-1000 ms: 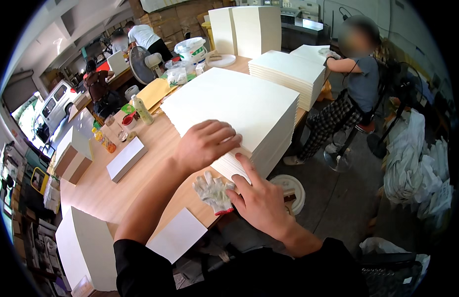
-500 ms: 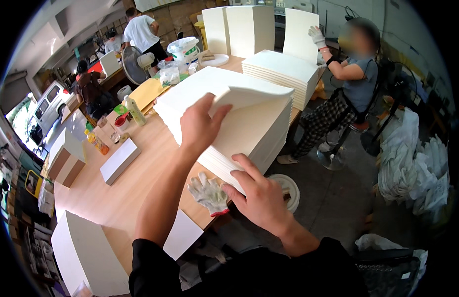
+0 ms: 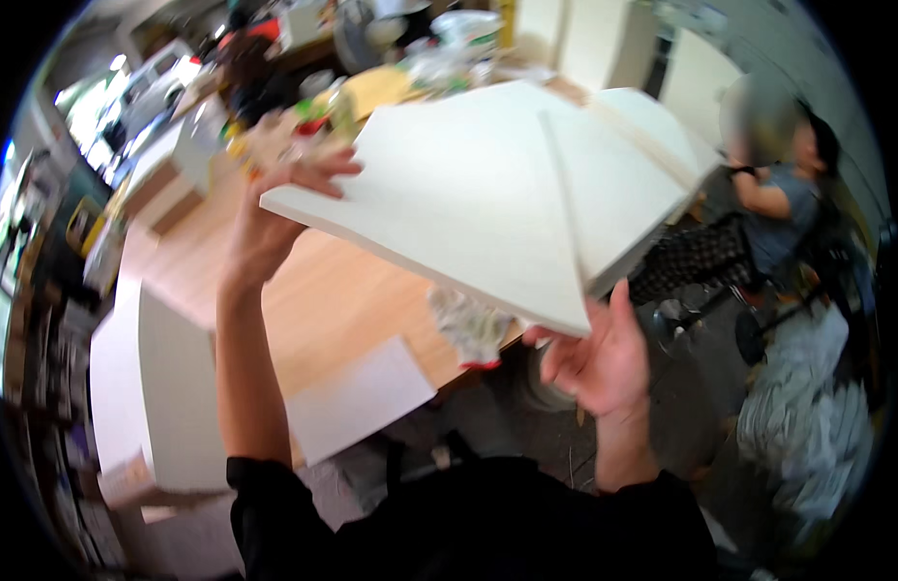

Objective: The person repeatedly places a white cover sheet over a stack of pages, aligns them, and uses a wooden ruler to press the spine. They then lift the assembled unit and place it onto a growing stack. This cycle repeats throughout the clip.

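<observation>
I hold a thick sheaf of large white sheets (image 3: 449, 194) lifted off the wooden table (image 3: 313, 300) and tilted toward me. My left hand (image 3: 270, 208) grips its left edge from below, fingers over the top. My right hand (image 3: 594, 353) holds the near corner from underneath. The rest of the white stack (image 3: 633, 184) lies behind the lifted sheaf, at the right. A crumpled work glove (image 3: 468, 324) lies on the table's near edge, under the sheaf.
A loose white sheet (image 3: 357, 397) overhangs the table's near edge. A tall white stack (image 3: 149, 387) stands at the lower left. A seated person (image 3: 768, 203) is at the right. Clutter and bottles fill the far table end (image 3: 304, 107). Bundled white material (image 3: 807, 426) lies on the floor, right.
The sheaf has come up from the stack: first my hands lay flat on it, then my left hand peeled the edge up, now both hands hold it raised and tilted.
</observation>
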`<action>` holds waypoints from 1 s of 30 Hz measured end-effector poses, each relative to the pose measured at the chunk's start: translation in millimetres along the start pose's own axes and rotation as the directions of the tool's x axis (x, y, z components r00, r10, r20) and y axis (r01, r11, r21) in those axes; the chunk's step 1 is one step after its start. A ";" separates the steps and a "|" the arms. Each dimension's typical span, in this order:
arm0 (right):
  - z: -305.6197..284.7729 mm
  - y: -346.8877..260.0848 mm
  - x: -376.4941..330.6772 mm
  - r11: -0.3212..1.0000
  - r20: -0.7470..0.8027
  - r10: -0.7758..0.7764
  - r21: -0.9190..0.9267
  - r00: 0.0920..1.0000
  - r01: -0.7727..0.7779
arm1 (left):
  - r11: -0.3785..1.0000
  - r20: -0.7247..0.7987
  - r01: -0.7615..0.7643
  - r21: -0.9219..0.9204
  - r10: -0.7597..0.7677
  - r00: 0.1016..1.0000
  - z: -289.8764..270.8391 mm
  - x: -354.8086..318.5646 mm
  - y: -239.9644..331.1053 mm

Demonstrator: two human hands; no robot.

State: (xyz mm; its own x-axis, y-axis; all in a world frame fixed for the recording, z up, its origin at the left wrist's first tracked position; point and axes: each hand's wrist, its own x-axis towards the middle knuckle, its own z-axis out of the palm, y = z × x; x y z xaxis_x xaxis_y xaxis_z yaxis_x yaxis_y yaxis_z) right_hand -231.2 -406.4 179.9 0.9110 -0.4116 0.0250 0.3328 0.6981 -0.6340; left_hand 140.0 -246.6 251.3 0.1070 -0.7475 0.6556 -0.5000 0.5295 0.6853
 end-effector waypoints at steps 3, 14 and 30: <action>9.0 6.4 18.9 0.961 0.060 -0.060 -0.268 0.996 0.074 | 0.996 -0.059 -0.065 0.058 0.069 0.996 -15.8 -52.7 18.2; -60.0 133.0 152.1 0.788 0.078 0.418 -0.527 0.905 -0.319 | 0.473 -0.351 0.578 -0.665 -0.881 0.317 -5.0 -288.1 -31.3; -60.9 180.9 145.6 0.536 -0.167 0.258 -0.794 0.951 -0.285 | 0.276 -0.532 0.924 -0.265 -0.841 0.099 -5.7 -316.6 -40.6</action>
State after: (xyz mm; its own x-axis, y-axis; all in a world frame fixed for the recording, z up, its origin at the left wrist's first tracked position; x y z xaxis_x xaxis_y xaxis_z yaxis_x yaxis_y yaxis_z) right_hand -53.2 -375.8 21.7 0.9121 -0.3092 -0.2692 -0.2747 0.0265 -0.9612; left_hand 131.4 -29.2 17.7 0.8881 -0.3057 -0.3432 0.1887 -0.4383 0.8788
